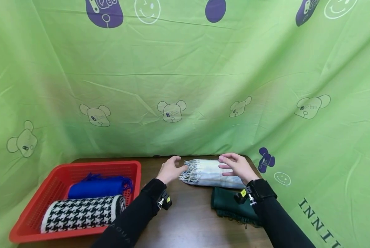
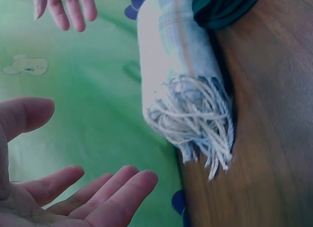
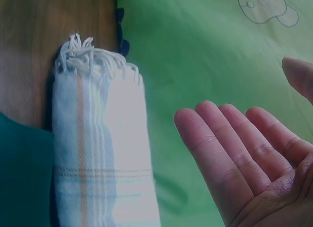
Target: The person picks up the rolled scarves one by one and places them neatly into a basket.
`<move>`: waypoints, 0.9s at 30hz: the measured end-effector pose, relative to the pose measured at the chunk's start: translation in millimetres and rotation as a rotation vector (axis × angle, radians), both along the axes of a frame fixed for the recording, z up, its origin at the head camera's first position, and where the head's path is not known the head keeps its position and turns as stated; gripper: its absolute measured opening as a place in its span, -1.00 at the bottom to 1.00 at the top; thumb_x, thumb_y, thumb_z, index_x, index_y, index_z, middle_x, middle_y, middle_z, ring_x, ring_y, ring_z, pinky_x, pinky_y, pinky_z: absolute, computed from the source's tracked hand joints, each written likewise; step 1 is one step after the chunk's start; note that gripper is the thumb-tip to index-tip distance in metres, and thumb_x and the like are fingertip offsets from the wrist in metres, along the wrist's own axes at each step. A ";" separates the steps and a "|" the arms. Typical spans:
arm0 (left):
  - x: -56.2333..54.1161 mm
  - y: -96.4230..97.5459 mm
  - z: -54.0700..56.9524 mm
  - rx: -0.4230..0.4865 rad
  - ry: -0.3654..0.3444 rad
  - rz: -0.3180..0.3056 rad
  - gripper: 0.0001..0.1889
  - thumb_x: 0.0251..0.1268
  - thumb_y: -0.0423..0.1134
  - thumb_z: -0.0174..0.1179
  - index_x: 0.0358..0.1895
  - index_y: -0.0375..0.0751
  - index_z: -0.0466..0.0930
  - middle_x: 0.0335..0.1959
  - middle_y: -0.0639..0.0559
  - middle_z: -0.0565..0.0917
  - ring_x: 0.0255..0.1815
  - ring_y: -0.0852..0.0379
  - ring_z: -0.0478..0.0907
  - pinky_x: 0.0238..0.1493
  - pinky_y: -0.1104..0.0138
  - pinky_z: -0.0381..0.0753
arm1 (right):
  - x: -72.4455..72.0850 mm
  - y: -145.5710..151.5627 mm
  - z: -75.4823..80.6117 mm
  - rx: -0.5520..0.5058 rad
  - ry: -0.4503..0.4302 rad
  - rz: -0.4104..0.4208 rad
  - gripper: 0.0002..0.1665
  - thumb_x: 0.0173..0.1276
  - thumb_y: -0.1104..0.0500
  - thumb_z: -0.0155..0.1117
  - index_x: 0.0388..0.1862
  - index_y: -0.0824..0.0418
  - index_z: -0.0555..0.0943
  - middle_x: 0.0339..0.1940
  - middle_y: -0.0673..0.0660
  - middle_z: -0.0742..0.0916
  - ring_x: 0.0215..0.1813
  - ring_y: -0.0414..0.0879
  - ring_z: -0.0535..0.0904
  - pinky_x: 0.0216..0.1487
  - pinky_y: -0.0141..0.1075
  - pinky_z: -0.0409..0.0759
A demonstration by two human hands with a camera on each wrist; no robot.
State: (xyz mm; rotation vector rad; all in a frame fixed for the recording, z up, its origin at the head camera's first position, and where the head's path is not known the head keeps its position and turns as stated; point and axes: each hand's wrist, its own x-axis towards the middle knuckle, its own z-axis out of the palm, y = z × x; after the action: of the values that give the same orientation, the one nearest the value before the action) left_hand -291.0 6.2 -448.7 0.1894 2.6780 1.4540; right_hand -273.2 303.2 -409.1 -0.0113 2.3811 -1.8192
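A rolled white and pale-blue plaid scarf point(image 1: 210, 172) with a fringed end lies at the back of the table. My left hand point(image 1: 171, 169) hovers by the fringe point(image 2: 195, 114), fingers spread and apart from it in the left wrist view. Over the scarf's other end is my right hand point(image 1: 235, 167), with its fingers point(image 3: 230, 153) nearly straight and nothing in the palm. Just in front of the scarf, a folded dark green scarf point(image 1: 231, 206) lies partly hidden behind my right wrist.
A red plastic basket point(image 1: 136, 172) stands on the left of the brown table point(image 1: 185, 220). Inside it are a rolled blue scarf point(image 1: 96, 187) and a rolled black-and-white houndstooth scarf point(image 1: 81, 213). Behind the table hangs a green printed curtain point(image 1: 185, 86).
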 end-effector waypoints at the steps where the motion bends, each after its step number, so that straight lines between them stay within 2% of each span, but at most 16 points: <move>1: -0.4 2.0 -1.5 0.004 -0.006 0.003 -0.38 0.39 0.00 0.41 0.41 -0.23 0.56 0.19 -0.26 0.72 0.28 -0.27 0.61 0.25 -0.06 0.63 | -0.1 0.8 0.1 0.002 -0.002 -0.003 -0.30 0.65 -0.02 0.30 0.48 0.44 0.42 0.38 0.43 0.63 0.28 0.21 0.71 0.13 0.00 0.78; 14: -6.7 25.0 -15.5 0.067 -0.068 0.028 -0.34 0.44 -0.01 0.38 0.46 -0.30 0.50 0.24 -0.34 0.70 0.31 -0.29 0.61 0.32 -0.09 0.60 | -1.7 14.7 -3.5 0.009 -0.003 -0.030 -0.26 0.66 -0.05 0.26 0.52 0.46 0.39 0.40 0.43 0.62 0.31 0.22 0.69 0.11 -0.04 0.79; 23: -7.7 36.0 -23.2 0.089 -0.077 0.047 -0.27 0.38 0.06 0.38 0.47 -0.33 0.48 0.23 -0.36 0.70 0.28 -0.30 0.62 0.31 -0.08 0.61 | -5.0 30.4 -11.7 -0.013 -0.006 -0.080 -0.32 0.65 -0.02 0.28 0.45 0.47 0.43 0.16 0.14 0.78 0.21 0.11 0.76 0.07 -0.05 0.81; 27: -10.5 39.0 -29.5 0.100 -0.072 0.059 -0.29 0.37 0.04 0.37 0.43 -0.36 0.51 0.19 -0.35 0.71 0.24 -0.30 0.63 0.29 -0.08 0.61 | -5.7 37.3 -15.8 0.015 -0.012 -0.097 -0.31 0.65 -0.04 0.28 0.46 0.46 0.44 0.27 0.30 0.74 0.24 0.15 0.74 0.07 -0.06 0.81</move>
State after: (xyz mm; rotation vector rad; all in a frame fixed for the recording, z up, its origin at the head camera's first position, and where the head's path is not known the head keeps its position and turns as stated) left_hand -301.5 45.2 -478.2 0.0634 2.5770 1.5819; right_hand -278.9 340.5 -424.8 0.1186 2.4267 -1.8374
